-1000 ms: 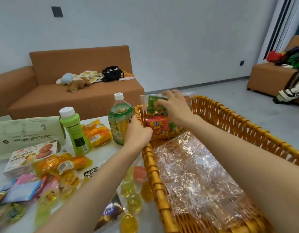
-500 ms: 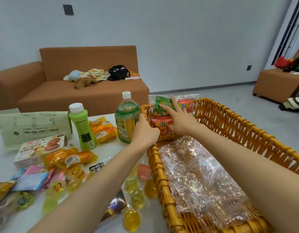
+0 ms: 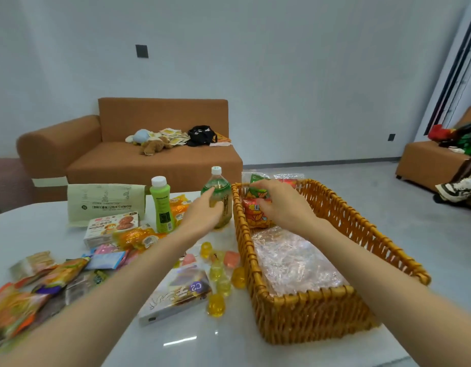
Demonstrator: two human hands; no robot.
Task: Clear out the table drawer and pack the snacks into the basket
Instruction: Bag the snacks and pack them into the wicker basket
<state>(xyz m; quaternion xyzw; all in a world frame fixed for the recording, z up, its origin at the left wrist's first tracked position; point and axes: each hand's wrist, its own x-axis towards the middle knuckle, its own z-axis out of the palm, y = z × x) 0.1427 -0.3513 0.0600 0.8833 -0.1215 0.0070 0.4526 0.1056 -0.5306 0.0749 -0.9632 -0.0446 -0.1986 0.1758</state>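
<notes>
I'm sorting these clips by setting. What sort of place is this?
Most likely a home living room: a brown sofa with soft toys stands against the wall, a second brown seat sits at the right, and snack packets lie on a white table beside a wicker basket.

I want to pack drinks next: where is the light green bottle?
Head view: the light green bottle stands on the table, left of the tea bottle and behind the cookie box.
</notes>
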